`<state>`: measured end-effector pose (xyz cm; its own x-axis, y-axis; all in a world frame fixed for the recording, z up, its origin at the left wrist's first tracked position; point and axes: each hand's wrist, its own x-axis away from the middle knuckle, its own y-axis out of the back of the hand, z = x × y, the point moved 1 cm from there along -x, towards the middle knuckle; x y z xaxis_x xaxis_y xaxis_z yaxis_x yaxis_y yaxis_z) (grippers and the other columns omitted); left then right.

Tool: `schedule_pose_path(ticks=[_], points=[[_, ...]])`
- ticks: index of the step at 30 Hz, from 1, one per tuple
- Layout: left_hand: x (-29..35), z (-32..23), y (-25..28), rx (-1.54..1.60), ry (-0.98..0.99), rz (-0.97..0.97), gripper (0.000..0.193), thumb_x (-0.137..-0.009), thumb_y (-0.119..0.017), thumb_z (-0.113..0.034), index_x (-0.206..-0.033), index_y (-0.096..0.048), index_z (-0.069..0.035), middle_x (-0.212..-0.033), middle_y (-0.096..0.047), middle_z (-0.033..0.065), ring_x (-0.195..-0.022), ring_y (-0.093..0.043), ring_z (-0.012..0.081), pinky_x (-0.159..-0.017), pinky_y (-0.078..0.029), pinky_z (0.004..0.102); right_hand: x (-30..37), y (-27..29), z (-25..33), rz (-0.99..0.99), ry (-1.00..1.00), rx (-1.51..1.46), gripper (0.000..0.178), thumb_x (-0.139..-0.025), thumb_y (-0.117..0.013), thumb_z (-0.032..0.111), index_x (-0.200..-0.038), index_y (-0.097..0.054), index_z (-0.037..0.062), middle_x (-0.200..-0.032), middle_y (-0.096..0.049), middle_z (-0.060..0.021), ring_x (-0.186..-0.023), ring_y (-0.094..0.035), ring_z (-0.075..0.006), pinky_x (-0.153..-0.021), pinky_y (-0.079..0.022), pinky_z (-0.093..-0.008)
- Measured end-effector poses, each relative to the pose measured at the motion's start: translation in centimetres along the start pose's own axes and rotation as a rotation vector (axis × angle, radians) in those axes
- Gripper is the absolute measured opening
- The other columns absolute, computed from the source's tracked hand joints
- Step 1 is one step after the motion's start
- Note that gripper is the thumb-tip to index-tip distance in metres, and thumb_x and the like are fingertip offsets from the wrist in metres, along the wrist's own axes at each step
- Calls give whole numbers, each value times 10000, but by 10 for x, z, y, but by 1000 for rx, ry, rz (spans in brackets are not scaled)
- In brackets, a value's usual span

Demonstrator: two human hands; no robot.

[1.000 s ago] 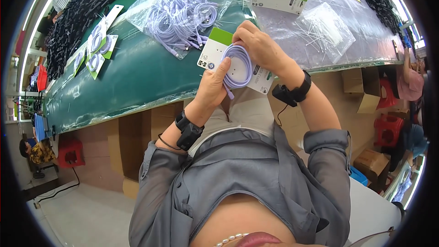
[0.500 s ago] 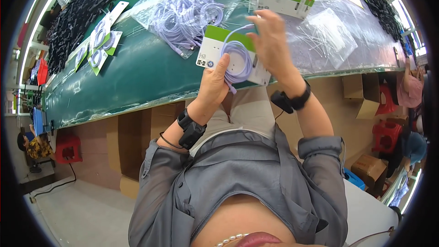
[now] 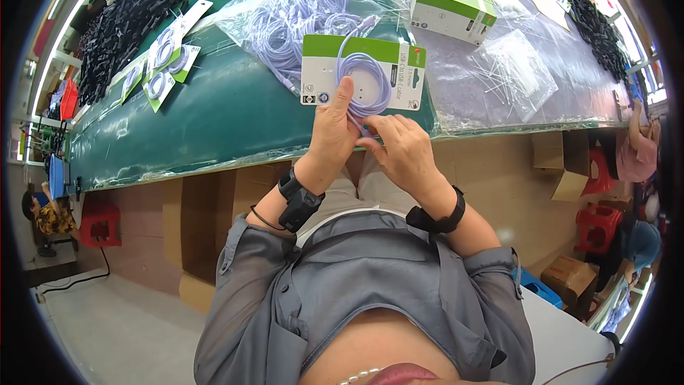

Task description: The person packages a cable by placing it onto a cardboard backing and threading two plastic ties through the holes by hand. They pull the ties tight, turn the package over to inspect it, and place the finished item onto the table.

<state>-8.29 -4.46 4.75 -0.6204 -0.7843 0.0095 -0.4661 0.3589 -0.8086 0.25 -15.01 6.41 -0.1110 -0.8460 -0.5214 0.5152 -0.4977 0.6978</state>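
Observation:
My left hand [image 3: 331, 132] holds a green-and-white packaging card [image 3: 320, 71] and a coiled lilac cable [image 3: 385, 96] against it, its thumb pressing on the lower part of the coil. One cable end with a lilac plug points up past the card's top edge. Just below the card, my right hand [image 3: 405, 148] pinches the other cable end close to the left fingers; that plug is partly hidden by the fingertips. Behind the card lies a clear plastic bag [image 3: 285, 18] full of lilac cables.
A stack of green-and-white cards [image 3: 452, 7] stands at the back right, near a clear bag of thin white ties [image 3: 519, 75]. Left on the green table [image 3: 235, 125] are several carded lilac cables [image 3: 167, 64] and a black cable heap [image 3: 135, 25]. An open cardboard box [image 3: 192, 224] sits below.
My right hand has come down from the cable's upper end beside the card to its lower end. The card has turned nearly level, and its upper cable end now leans over the top edge.

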Motion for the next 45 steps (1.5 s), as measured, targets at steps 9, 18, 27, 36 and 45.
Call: schedule_pose_path(ticks=[9, 18, 27, 36, 45], points=[[7, 8, 8, 4, 38, -60, 265, -943, -575, -273, -1097, -553, -58, -989, -630, 68, -834, -638, 159, -688, -540, 294, 0, -15, 1, -27, -145, -366, 305, -784, -631, -51, -1076, -556, -4, -905, -600, -130, -827, -606, -277, -717, -498, -352], [5, 4, 11, 30, 45, -69, 251, -945, -572, -260, -1082, -565, -49, -991, -634, 71, -843, -633, 156, -704, -532, 297, -1, -10, 5, 33, -88, -393, 379, -807, -574, -83, -1173, -525, 3, -977, -552, -146, -854, -583, -292, -723, -496, -356], [6, 7, 20, 34, 80, -71, 286, -954, -551, -196, -1187, -510, -35, -1112, -606, 98, -1014, -609, 199, -869, -520, 357, -5, 5, -3, 66, -14, 316, 390, -785, -582, 17, -1172, -554, 55, -922, -530, -95, -808, -575, -268, -678, -486, -365], [14, 13, 19, 2, 67, -1, 331, -956, -544, -161, -1246, -461, -27, -1171, -576, 111, -1043, -602, 219, -883, -529, 379, -14, 10, -23, -26, 145, 283, 313, -753, -586, 33, -1066, -599, 35, -939, -516, -98, -832, -570, -255, -704, -483, -354], [22, 30, 37, -129, 146, -34, 306, -951, -552, -147, -1234, -490, -49, -1112, -594, 75, -951, -626, 165, -762, -556, 310, -21, 3, -30, 103, 200, 304, 490, -760, -653, 134, -1227, -517, 69, -1209, -481, -126, -1136, -478, -304, -1007, -359, -439]])
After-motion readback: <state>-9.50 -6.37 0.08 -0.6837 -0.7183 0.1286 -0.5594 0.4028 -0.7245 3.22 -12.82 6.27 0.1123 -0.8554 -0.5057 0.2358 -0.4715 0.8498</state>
